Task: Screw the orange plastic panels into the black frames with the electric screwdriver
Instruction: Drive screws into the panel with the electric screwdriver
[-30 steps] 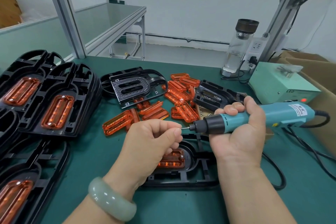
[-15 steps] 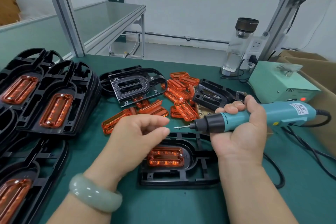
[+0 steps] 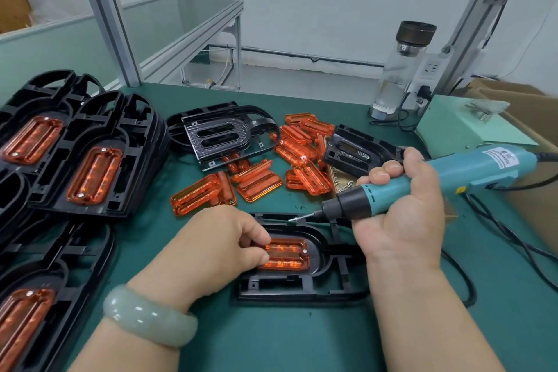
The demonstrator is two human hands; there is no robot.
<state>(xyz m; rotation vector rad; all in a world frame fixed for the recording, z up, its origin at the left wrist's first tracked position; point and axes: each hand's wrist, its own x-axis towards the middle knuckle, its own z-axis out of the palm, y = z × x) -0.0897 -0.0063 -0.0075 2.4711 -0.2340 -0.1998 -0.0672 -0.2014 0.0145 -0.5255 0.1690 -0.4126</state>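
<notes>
The left hand (image 3: 220,246) covers the left end of the orange panel (image 3: 287,255), curled thumb and fingertips holding it, so that end is hidden. One screw (image 3: 305,251) shows at the right end. The panel sits in the recess of one black frame (image 3: 302,287) at the front middle of the green tabletop (image 3: 302,341), both lying lengthwise left to right. The right hand (image 3: 401,214) grips the one electric screwdriver (image 3: 437,181). Its long axis slopes down to the left, with the bit tip over the frame's far rim, apart from the panel. Its cord is cut off at the right edge. Behind lie loose orange panels (image 3: 259,183), overlapping, roughly a dozen and hard to count. At the left, stacked frames (image 3: 87,160) show three fitted panels, the lowest cut off.
</notes>
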